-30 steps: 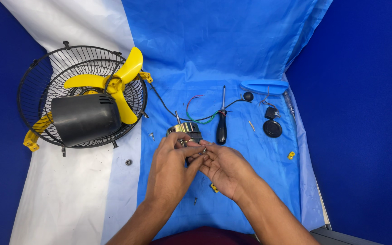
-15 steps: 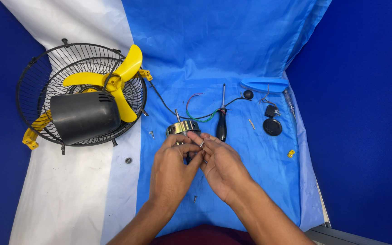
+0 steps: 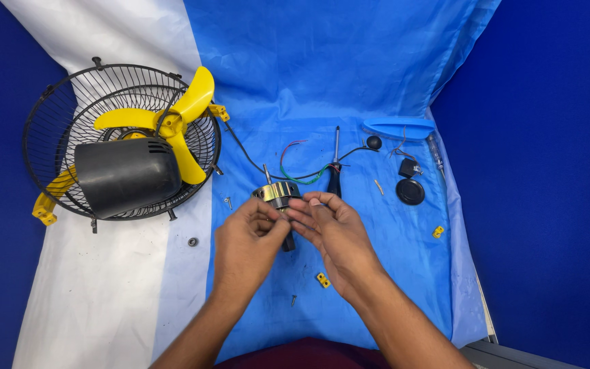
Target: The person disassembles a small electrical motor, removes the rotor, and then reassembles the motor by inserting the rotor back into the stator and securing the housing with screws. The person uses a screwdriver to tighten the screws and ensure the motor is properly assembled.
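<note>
Since 1.0 s ago: both hands have stayed at the same spot on the blue sheet; fingers have closed in a little tighter over the motor, otherwise nothing on the sheet has shifted.

Left hand: fingers curled onto the near-left side of the small metal motor, grasping it. Right hand: fingertips meet the motor from the right, pinching at its near edge; whether it grips the body or a small part there cannot be told. The motor sits at the centre of the blue sheet, shaft pointing far, coloured wires trailing far-right from it.

Just right of the motor: screwdriver, black handle near. Further right: black round cap, blue plastic strip, 2 yellow clips. Far left, on the white sheet: wire fan guard with yellow blade and black motor housing lying in it. Loose screw near the wrists.
</note>
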